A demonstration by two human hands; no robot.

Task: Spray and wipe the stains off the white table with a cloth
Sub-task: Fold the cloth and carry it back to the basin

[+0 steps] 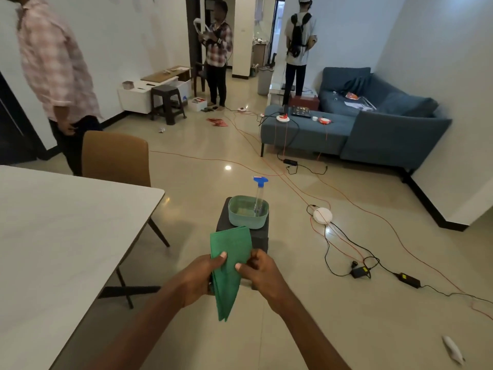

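Your left hand (pixel 201 273) and right hand (pixel 260 271) both pinch the folded green cloth (pixel 230 265), held between them beside the white desk (pixel 61 225), while beyond, a green tub (pixel 236 218) holds the upright spray bottle (pixel 259 193).

Both forearms bare, reaching forward from bottom of view, converging toward centre. Left hand (pixel 204 273) palm turned inward, thumb on top, pinching green cloth (pixel 230 265) at its left edge, fingers hidden behind cloth. Right hand (pixel 260 269) just beside left, fingers curled, thumb pressed onto cloth's right edge. Hands level, near each other, not touching.
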